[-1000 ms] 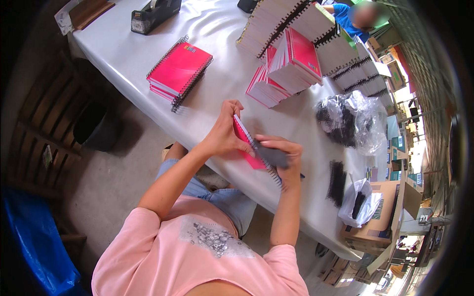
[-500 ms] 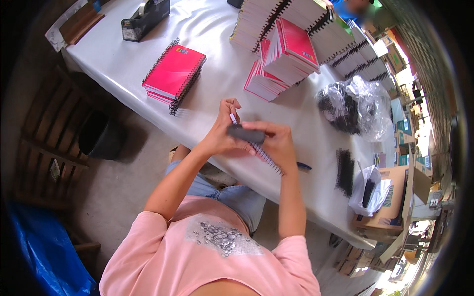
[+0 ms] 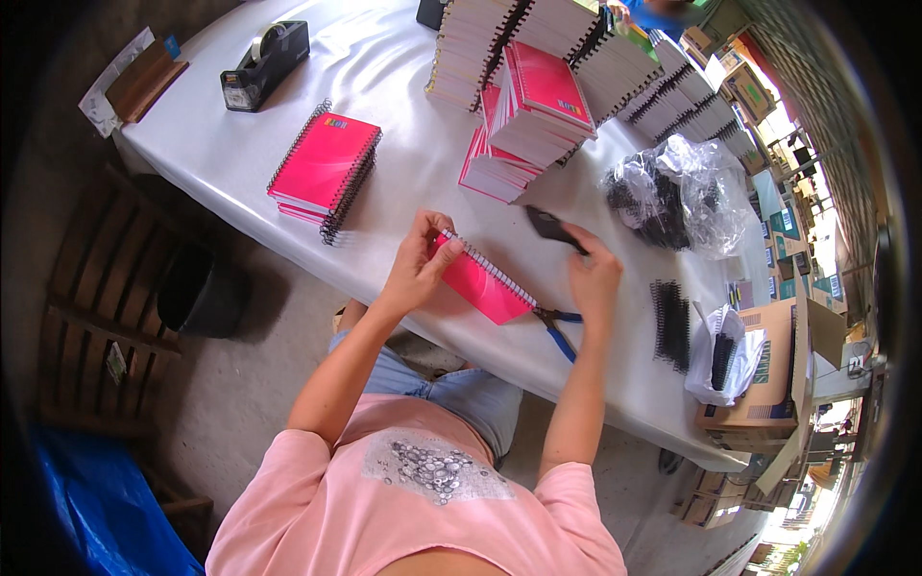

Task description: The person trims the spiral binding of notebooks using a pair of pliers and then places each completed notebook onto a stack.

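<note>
My left hand [image 3: 418, 267] grips a small pink notebook [image 3: 485, 288] by its far left corner, thumb on the cover. Along the notebook's upper right edge runs a row of loops or punched holes; I cannot tell how far any coil goes. In my right hand [image 3: 595, 274], lifted off the notebook to the right, is a flat black object [image 3: 551, 227] whose kind I cannot make out. Blue-handled pliers [image 3: 559, 336] lie on the table against the notebook's near right corner. Coil-bound pink notebooks [image 3: 327, 158] are piled to the left.
Pink-covered books [image 3: 543, 86] stand stacked at the back, before thick spiral-bound stacks [image 3: 480, 48]. Rightward are a clear plastic bag of black coils [image 3: 677, 197], loose black coils [image 3: 669, 324] and a cardboard box [image 3: 773, 365]. A black tape dispenser [image 3: 267, 65] sits far left.
My right hand has moved right, off the notebook, carrying the black object. The notebook has turned so its pink cover shows, and the pliers have come into fuller view.
</note>
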